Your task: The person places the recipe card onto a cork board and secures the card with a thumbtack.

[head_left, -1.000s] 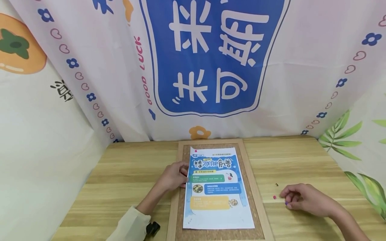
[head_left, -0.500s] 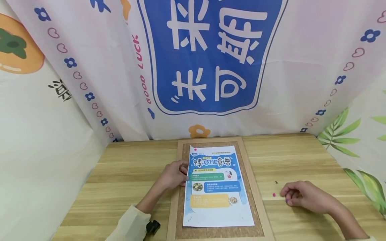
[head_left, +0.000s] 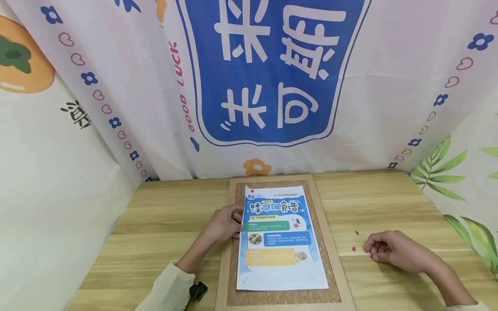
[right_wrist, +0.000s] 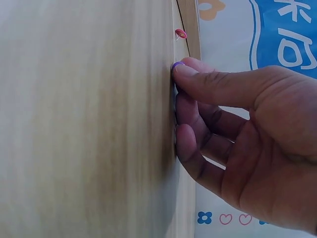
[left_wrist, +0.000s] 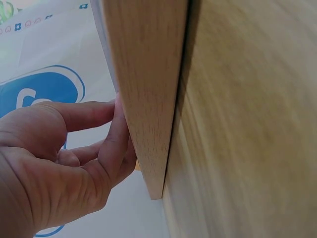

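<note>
A printed poster sheet (head_left: 280, 276) lies on a wood-framed corkboard (head_left: 334, 276), with a red pushpin (head_left: 252, 191) at its top left corner. At the sheet's left edge, my left hand (head_left: 225, 224) pinches the paper between thumb and finger; the exact contact is partly hidden. Seen from the left wrist, that hand (left_wrist: 74, 153) is against the frame's side (left_wrist: 148, 89). On the table right of the board, my right hand (head_left: 400, 252) pinches a small purple pushpin (right_wrist: 177, 64), mostly covered by the thumb and forefinger. Its other fingers are curled near the tabletop.
A pink pushpin (head_left: 354, 249) and a small dark pin (head_left: 356, 233) lie on the wooden table (head_left: 175, 211) between the board and my right hand. A printed curtain (head_left: 218, 160) hangs behind the table. A black clip-like object (head_left: 197, 291) is by my left sleeve.
The head view has tilted slightly, so the scene sits a little higher. My right hand stays low on the table, its purple pushpin now more covered. The left hand keeps its place.
</note>
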The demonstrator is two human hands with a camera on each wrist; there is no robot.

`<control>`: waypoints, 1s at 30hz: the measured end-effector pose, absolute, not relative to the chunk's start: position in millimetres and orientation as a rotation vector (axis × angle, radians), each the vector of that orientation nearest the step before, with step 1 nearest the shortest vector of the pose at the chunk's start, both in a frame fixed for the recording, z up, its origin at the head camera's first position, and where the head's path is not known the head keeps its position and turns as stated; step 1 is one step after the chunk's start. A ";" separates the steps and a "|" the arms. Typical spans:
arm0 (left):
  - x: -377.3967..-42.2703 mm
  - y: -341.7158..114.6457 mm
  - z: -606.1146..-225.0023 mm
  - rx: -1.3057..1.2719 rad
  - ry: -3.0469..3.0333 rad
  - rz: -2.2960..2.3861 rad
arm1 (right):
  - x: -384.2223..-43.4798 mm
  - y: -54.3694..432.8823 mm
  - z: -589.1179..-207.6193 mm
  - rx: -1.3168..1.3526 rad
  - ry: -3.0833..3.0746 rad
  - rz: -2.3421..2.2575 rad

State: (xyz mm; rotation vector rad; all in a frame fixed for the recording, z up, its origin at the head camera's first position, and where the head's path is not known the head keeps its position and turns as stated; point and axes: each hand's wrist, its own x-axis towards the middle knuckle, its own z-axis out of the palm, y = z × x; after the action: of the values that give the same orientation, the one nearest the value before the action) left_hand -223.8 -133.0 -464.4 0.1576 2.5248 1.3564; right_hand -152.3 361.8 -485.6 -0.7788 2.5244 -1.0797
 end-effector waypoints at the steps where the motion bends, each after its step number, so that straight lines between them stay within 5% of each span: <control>1: -223.8 -132.9 -464.4 0.157 2.524 1.357 | -152.5 361.9 -485.4 -0.783 2.525 -1.079; 30: -223.9 -133.4 -463.7 0.175 2.526 1.347 | -171.7 348.2 -466.3 -0.726 2.566 -1.172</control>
State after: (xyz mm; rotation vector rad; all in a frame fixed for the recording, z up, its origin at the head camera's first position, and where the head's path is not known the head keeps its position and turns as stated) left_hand -223.9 -133.4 -463.7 0.1752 2.5263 1.3474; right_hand -171.7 348.2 -466.3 -0.7256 2.5656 -1.1719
